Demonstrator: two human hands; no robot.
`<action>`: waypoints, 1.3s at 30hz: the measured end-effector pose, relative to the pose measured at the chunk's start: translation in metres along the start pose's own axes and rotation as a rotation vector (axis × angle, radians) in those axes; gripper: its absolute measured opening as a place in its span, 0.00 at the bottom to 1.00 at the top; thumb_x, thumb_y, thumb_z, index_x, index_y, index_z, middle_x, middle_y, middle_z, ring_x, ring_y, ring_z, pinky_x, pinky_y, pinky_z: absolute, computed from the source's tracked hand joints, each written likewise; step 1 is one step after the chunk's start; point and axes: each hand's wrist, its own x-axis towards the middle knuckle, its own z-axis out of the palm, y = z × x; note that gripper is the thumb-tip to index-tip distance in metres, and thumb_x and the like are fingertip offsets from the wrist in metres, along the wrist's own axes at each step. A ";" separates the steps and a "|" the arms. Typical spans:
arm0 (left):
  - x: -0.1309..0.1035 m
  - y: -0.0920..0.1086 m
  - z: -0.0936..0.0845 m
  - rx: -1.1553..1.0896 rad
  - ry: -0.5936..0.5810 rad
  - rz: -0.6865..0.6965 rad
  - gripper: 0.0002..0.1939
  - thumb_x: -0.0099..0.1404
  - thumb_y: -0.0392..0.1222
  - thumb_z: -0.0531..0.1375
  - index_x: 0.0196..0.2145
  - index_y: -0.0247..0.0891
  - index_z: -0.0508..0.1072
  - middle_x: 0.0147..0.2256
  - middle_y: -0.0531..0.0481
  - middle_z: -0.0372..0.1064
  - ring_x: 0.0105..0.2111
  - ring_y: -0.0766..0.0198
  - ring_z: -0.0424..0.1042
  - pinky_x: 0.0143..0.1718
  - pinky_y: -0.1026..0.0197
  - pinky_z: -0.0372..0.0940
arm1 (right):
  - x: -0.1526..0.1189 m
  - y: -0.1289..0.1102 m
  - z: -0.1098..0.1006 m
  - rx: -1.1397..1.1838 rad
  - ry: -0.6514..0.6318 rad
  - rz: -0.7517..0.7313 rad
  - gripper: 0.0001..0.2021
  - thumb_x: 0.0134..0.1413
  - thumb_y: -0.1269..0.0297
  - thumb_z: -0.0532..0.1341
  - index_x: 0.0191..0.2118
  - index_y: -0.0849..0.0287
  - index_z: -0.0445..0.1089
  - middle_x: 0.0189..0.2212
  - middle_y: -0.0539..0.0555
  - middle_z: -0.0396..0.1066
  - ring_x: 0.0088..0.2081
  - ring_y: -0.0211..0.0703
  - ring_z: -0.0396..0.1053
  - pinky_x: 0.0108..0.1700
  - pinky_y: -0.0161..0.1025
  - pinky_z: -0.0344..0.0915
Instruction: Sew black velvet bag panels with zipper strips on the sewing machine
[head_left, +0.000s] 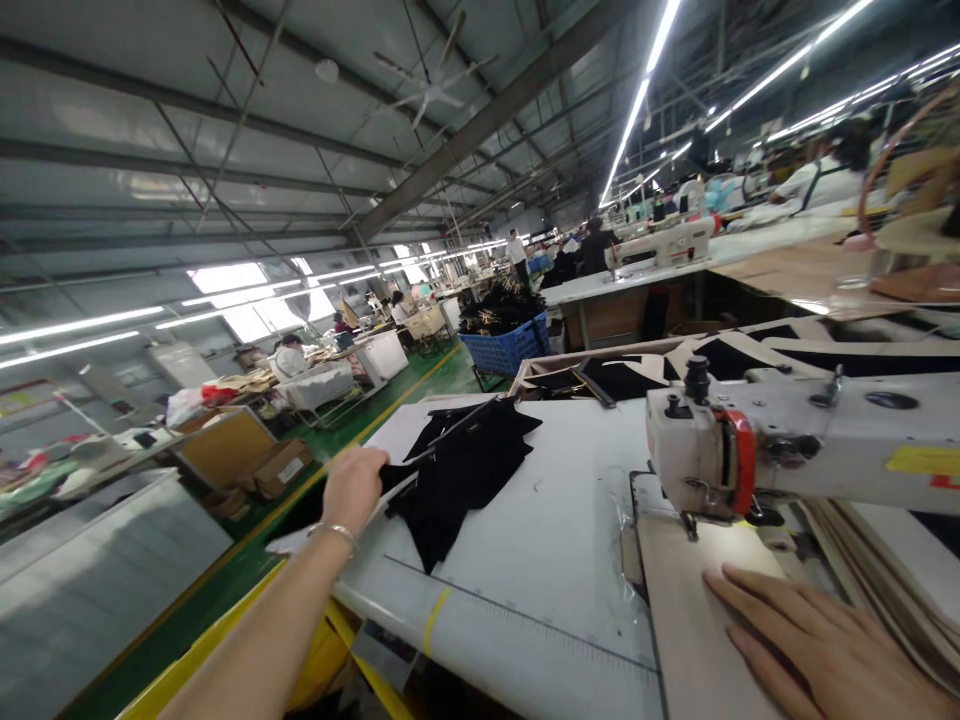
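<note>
My left hand [355,488], with a bracelet at its wrist, is closed on one end of the black fabric pieces [465,470] at the table's left side. The pieces lie loosely stacked, their pointed corners spreading over the white sewing table [555,530]. My right hand [817,635] lies flat, fingers stretched out, on a beige panel [697,620]. This panel reaches under the head of the white sewing machine [810,430], where a lamp lights it by the needle area. The right hand's lower part runs out of the picture.
A ruler strip [547,622] runs along the table's front edge. Behind the machine, a wooden-edged tray [525,372] holds black and beige pieces. A blue crate [506,350] filled with dark pieces stands beyond it. Green floor [427,385] and other workstations with people lie further off.
</note>
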 end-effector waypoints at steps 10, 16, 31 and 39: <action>-0.060 0.217 0.048 -0.464 -0.345 1.031 0.16 0.67 0.30 0.50 0.46 0.44 0.72 0.53 0.50 0.68 0.58 0.62 0.62 0.67 0.55 0.46 | 0.028 -0.021 -0.026 -0.127 -0.119 -0.077 0.21 0.61 0.52 0.53 0.59 0.46 0.64 0.57 0.49 0.65 0.57 0.48 0.62 0.56 0.51 0.59; -0.022 0.228 0.117 -0.298 -0.254 0.294 0.27 0.69 0.45 0.53 0.63 0.34 0.56 0.62 0.33 0.53 0.64 0.43 0.49 0.61 0.38 0.47 | 0.030 -0.024 -0.035 -0.054 -0.180 -0.033 0.19 0.63 0.57 0.52 0.57 0.49 0.65 0.56 0.51 0.67 0.55 0.48 0.63 0.57 0.53 0.57; 0.002 0.194 -0.013 -0.711 -0.202 0.253 0.22 0.71 0.56 0.47 0.36 0.38 0.73 0.35 0.51 0.72 0.37 0.59 0.69 0.39 0.62 0.63 | 0.037 -0.035 -0.045 0.000 -0.194 0.027 0.18 0.63 0.61 0.52 0.57 0.50 0.64 0.55 0.51 0.66 0.56 0.47 0.61 0.57 0.51 0.54; -0.019 0.304 0.070 -0.864 -0.503 0.316 0.06 0.61 0.37 0.60 0.36 0.38 0.75 0.32 0.51 0.73 0.33 0.63 0.70 0.37 0.62 0.63 | 0.039 -0.036 -0.051 0.012 -0.182 0.012 0.17 0.63 0.62 0.52 0.55 0.54 0.64 0.53 0.54 0.68 0.54 0.47 0.63 0.56 0.49 0.55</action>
